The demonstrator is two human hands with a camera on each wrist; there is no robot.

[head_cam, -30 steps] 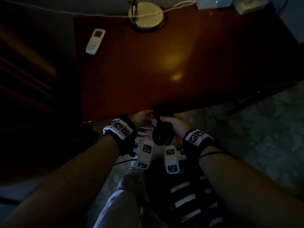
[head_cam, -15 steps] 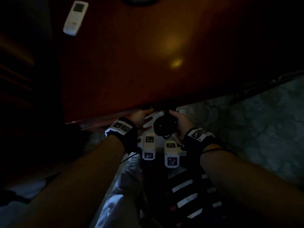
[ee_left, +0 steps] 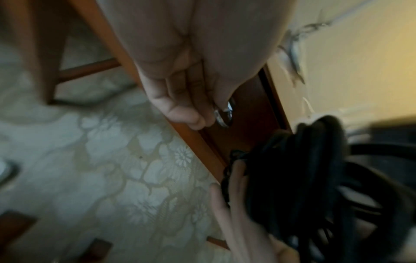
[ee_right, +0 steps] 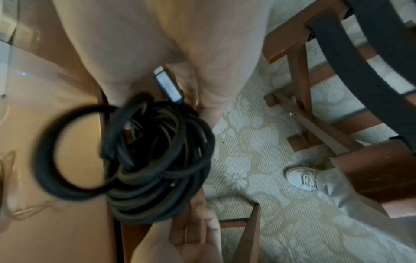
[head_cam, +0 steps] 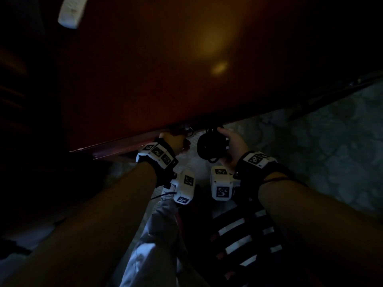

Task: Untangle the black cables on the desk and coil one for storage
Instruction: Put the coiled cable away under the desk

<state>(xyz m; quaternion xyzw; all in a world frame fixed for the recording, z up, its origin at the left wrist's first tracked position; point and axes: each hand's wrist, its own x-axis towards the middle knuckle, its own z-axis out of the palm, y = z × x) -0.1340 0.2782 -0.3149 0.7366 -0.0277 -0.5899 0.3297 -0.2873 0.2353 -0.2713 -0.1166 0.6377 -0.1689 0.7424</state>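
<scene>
The cables point(ee_right: 157, 160) are black and make a round bundle. One plug point(ee_right: 167, 85) on them looks grey and silver. The table point(head_cam: 165, 69) is dark red-brown wood with a yellow spot of light on it. A white remote point(head_cam: 71, 12) lies at its far corner. The ring handle point(ee_left: 224, 113) on the front of the table is shiny silver. The carpet point(ee_right: 258, 142) is pale grey-green with light flower and leaf shapes. The wrist bands point(head_cam: 157, 152) are black with white blocks that have black and white square patterns. The trousers point(head_cam: 153, 245) are light grey, and the shoe point(ee_right: 301, 178) is white. A black cloth point(head_cam: 238, 241) has white stripes.
</scene>
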